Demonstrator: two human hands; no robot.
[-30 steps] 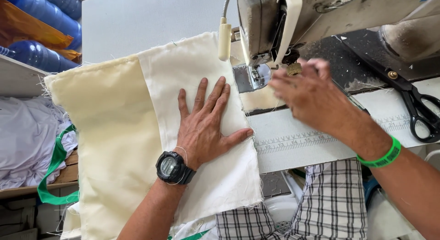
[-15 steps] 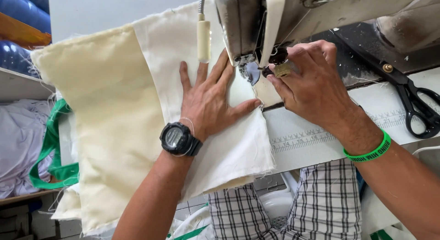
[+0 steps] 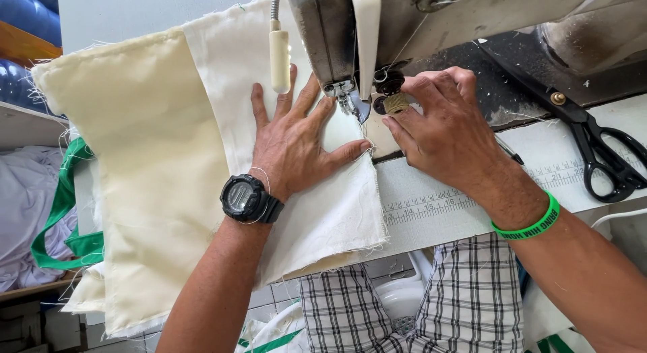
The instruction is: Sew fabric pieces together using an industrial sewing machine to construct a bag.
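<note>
White sewing table (image 3: pixel 552 151) fills the view, black scissors (image 3: pixel 593 147) lying at its right. Your left hand (image 3: pixel 296 137) lies flat, fingers spread wide, pressing cream fabric (image 3: pixel 168 164) down just beside the sewing machine's (image 3: pixel 350 36) presser foot (image 3: pixel 347 97). Your right hand (image 3: pixel 448 127) rests at the foot's other side, fingers curled, fingertips touching the fabric edge by the needle.

Bright, even daylight fills the sharp view, washing out the white cloth (image 3: pixel 229 70) just beyond the flat left hand (image 3: pixel 296 141), casting only soft shadows under both hands and the sewing machine head (image 3: pixel 350 36), with mild wide-angle stretching towards the edges.
</note>
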